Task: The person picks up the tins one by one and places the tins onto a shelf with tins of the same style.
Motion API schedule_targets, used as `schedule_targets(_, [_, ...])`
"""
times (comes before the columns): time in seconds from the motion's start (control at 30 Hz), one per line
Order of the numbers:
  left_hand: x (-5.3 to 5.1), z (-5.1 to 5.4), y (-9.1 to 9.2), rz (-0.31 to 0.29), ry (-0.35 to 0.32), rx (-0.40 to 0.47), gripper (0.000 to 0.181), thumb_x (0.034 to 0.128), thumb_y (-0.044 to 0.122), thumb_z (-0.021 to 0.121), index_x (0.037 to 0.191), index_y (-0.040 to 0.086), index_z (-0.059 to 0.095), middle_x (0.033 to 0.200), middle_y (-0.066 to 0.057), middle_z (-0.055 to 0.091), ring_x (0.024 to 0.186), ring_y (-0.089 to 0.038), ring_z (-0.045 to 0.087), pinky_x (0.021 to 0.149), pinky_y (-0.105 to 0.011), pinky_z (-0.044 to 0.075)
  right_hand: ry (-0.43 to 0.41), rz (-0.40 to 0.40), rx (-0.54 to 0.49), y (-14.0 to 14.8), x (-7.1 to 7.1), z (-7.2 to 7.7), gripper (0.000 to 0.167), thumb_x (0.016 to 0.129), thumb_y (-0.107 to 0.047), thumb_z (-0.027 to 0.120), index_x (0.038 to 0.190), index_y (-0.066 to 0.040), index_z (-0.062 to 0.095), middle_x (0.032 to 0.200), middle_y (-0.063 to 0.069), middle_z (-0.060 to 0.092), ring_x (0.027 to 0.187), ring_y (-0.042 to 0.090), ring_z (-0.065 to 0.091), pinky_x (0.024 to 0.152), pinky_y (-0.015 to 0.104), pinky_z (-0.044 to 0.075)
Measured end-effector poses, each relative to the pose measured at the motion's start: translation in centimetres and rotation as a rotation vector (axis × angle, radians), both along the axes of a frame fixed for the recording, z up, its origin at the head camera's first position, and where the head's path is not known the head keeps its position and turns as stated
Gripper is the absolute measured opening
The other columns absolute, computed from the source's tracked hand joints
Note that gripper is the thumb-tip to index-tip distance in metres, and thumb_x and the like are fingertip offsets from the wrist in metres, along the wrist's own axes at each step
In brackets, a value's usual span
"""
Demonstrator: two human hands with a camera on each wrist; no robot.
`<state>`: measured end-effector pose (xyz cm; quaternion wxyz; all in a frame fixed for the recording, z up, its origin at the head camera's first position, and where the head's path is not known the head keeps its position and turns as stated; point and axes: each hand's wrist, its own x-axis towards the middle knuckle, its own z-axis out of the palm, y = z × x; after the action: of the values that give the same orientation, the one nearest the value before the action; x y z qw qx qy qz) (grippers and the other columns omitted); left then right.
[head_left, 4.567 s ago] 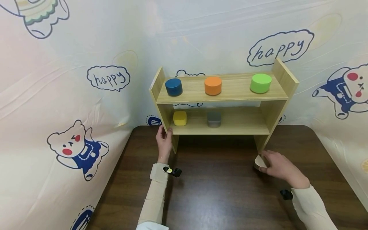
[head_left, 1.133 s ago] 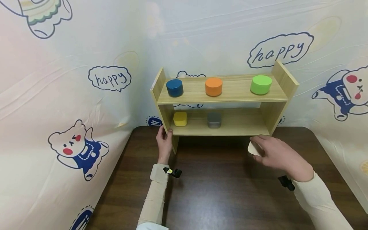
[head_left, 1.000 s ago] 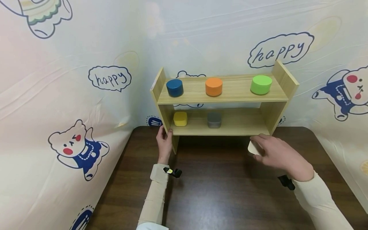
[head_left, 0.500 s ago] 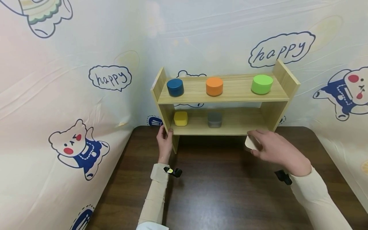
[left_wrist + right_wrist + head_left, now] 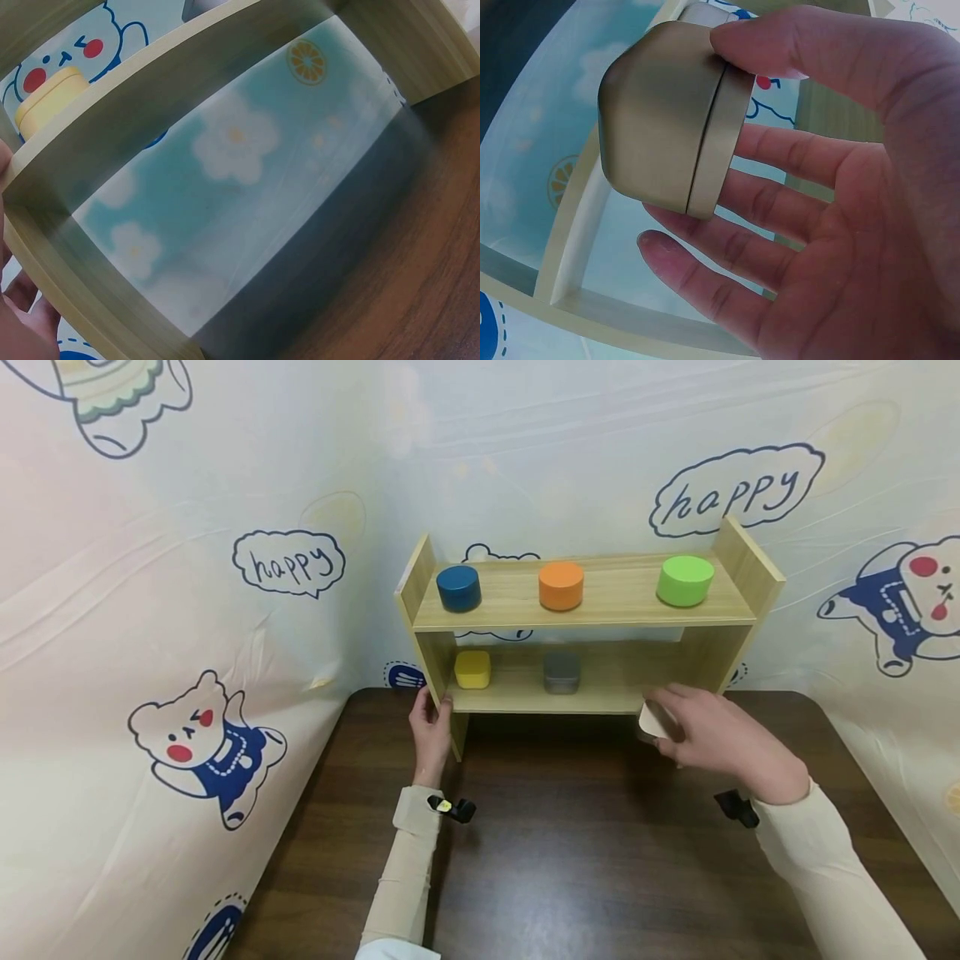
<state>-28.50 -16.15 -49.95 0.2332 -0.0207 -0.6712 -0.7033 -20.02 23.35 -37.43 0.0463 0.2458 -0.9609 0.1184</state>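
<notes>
A small gold tin (image 5: 656,112) with a lid is pinched between the thumb and fingers of my right hand (image 5: 712,735). It is tilted at the front edge of the lower board of a two-tier wooden shelf (image 5: 622,602), near the right side panel; in the head view only its pale lid top shows well. My left hand (image 5: 431,735) grips the lower front part of the shelf's left panel, thumb on the inner side. On the lower board stand a yellow tin (image 5: 472,670) at the left and a grey tin (image 5: 561,673) near the middle.
The upper board bears a blue round tin (image 5: 458,588), an orange round tin (image 5: 561,586) and a green round tin (image 5: 685,581). Upright side panels flank both boards. The shelf stands on a dark wooden table (image 5: 555,860), with patterned cloth (image 5: 285,443) behind and beside it.
My right hand has lifted the gold tin from beside the shelf's right foot, up and slightly left to the lower board's edge. The left hand keeps its grip.
</notes>
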Motion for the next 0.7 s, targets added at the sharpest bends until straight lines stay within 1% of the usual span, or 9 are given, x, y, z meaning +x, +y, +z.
schedule_targets(0.1, [0.7,0.8,0.2,-0.001,0.007,-0.002,0.034,0.1001,-0.002,0.057,0.133,-0.008,0.06,0.121,-0.023,0.064,0.103,-0.008,0.059,0.089,-0.016,0.051,-0.001,0.001,0.003,0.0,-0.2,0.2,0.056,0.083,-0.017,0.079,0.133,0.0,0.063,0.106,0.009,0.068,0.084,0.021,0.059,0.077,0.046,0.053])
schedule_targets(0.2, [0.7,0.7,0.2,-0.012,0.006,0.013,0.034,0.0999,-0.003,0.057,0.133,-0.009,0.06,0.122,-0.025,0.062,0.104,-0.008,0.059,0.09,-0.016,0.052,-0.003,0.001,0.006,0.1,-0.4,0.3,0.056,0.083,-0.016,0.079,0.134,0.001,0.063,0.108,0.009,0.068,0.085,0.021,0.059,0.079,0.047,0.054])
schedule_targets(0.33, [0.6,0.5,0.1,-0.013,-0.001,0.008,0.034,0.1004,-0.002,0.057,0.134,-0.008,0.06,0.125,-0.027,0.061,0.104,-0.008,0.059,0.09,-0.016,0.052,-0.004,0.0,0.008,0.1,-0.7,0.5,0.057,0.082,-0.016,0.08,0.134,0.001,0.062,0.111,0.011,0.069,0.088,0.024,0.062,0.082,0.05,0.055])
schedule_targets(0.47, [0.5,0.5,0.1,-0.008,-0.005,0.0,0.034,0.1007,-0.002,0.056,0.134,-0.007,0.06,0.125,-0.028,0.061,0.104,-0.008,0.058,0.089,-0.016,0.051,-0.001,-0.012,0.023,0.3,-1.0,0.7,0.058,0.082,-0.015,0.08,0.134,0.002,0.061,0.117,0.016,0.07,0.097,0.031,0.067,0.087,0.054,0.055])
schedule_targets(0.57, [0.6,0.5,0.2,-0.003,-0.004,-0.001,0.034,0.1004,-0.001,0.057,0.134,-0.007,0.06,0.124,-0.027,0.061,0.103,-0.008,0.058,0.089,-0.016,0.051,-0.004,-0.014,0.031,0.3,-1.3,0.9,0.058,0.082,-0.014,0.08,0.135,0.003,0.06,0.121,0.018,0.07,0.102,0.034,0.068,0.09,0.056,0.055])
schedule_targets(0.6, [0.6,0.5,0.2,-0.001,-0.003,-0.003,0.034,0.1004,-0.001,0.057,0.134,-0.007,0.06,0.124,-0.026,0.062,0.103,-0.007,0.058,0.089,-0.016,0.051,-0.005,-0.011,0.031,0.3,-1.4,1.0,0.058,0.082,-0.013,0.079,0.135,0.003,0.06,0.121,0.019,0.07,0.103,0.034,0.068,0.09,0.056,0.055])
schedule_targets(0.67, [0.6,0.6,0.2,0.003,-0.001,-0.006,0.034,0.1002,-0.001,0.057,0.133,-0.007,0.061,0.123,-0.026,0.062,0.103,-0.007,0.057,0.09,-0.016,0.05,-0.009,-0.002,0.027,0.4,-1.5,1.2,0.059,0.081,-0.011,0.079,0.135,0.003,0.06,0.119,0.018,0.069,0.1,0.032,0.066,0.089,0.055,0.054])
schedule_targets(0.7, [0.3,0.3,0.1,0.004,-0.003,-0.007,0.034,0.1003,-0.001,0.057,0.133,-0.007,0.061,0.123,-0.026,0.062,0.103,-0.007,0.057,0.089,-0.016,0.051,-0.012,0.001,0.026,0.4,-1.6,1.3,0.059,0.081,-0.01,0.079,0.135,0.003,0.06,0.12,0.017,0.069,0.1,0.031,0.066,0.089,0.054,0.054])
